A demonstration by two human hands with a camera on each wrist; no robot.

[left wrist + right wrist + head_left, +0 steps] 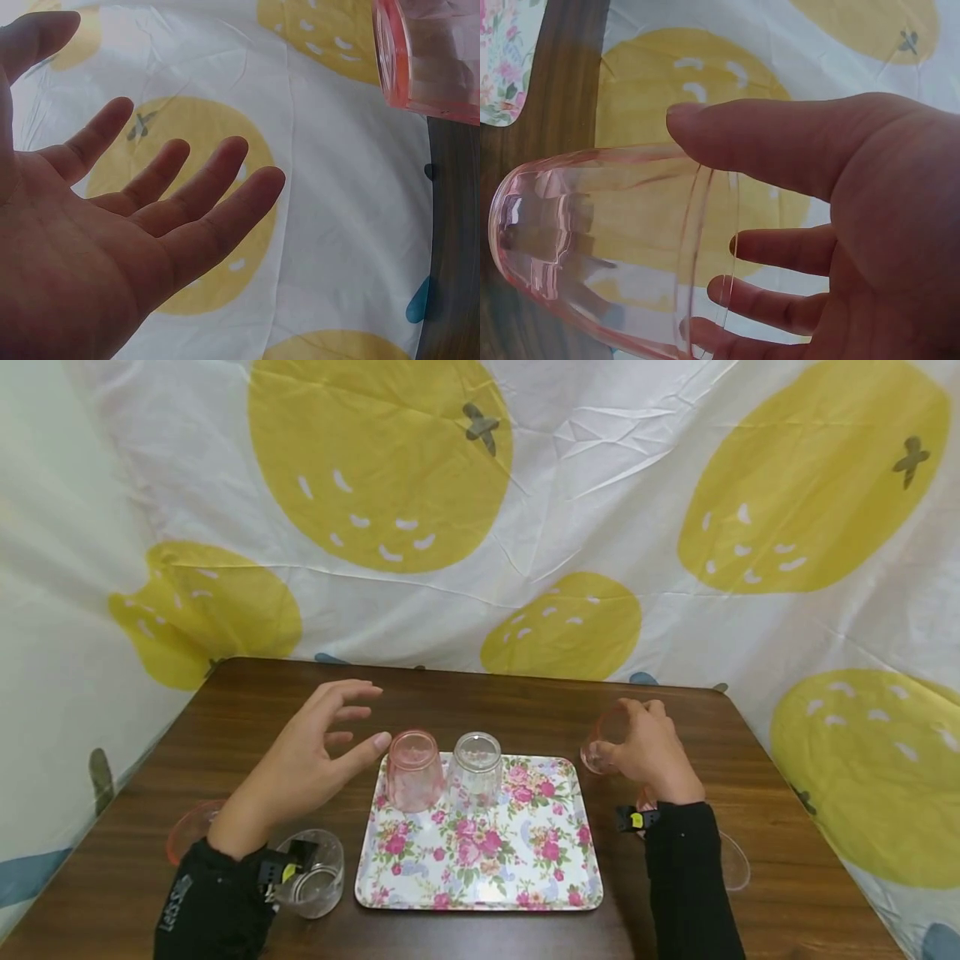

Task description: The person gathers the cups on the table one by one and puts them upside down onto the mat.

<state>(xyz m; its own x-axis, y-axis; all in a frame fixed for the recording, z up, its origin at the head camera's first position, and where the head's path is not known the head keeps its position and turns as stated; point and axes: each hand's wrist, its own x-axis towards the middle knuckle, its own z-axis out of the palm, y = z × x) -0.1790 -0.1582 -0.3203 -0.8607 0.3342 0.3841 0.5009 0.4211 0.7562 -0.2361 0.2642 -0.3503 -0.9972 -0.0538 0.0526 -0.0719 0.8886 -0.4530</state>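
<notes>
My left hand [303, 764] hovers with fingers spread just left of an upside-down pink glass [414, 772] on a flowered tray [480, 893]. In the left wrist view its palm holds nothing, and the pink glass shows at the upper right. Beside that glass, a clear glass [476, 770] also stands upside down on the tray. My right hand [652, 752] holds another pink glass [630, 225] near its rim, thumb on one side and fingers on the other. This glass is right of the tray, mouth up, its base at or close to the table.
A clear glass [318, 881] stands by my left forearm, with a pink glass [191, 831] partly hidden behind the wrist. Right of the tray, my right arm partly covers a clear glass [737, 862] and a pink one. A patterned cloth [570, 510] hangs behind the wooden table [450, 693].
</notes>
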